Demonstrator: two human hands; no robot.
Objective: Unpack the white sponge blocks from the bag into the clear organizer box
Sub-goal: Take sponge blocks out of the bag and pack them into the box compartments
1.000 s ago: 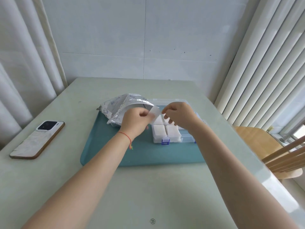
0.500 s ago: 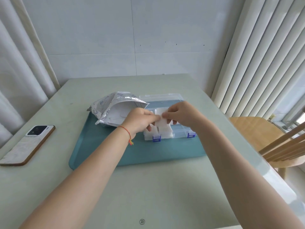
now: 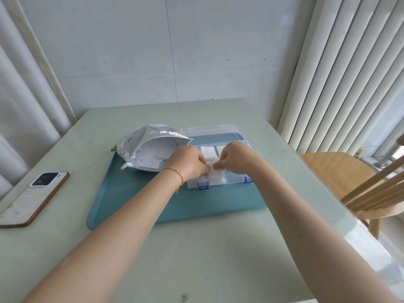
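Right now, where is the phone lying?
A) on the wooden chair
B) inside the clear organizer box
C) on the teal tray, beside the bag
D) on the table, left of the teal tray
D: the phone lies flat on the table, apart from the teal tray and to its left, while the bag and the clear organizer box sit on the tray.
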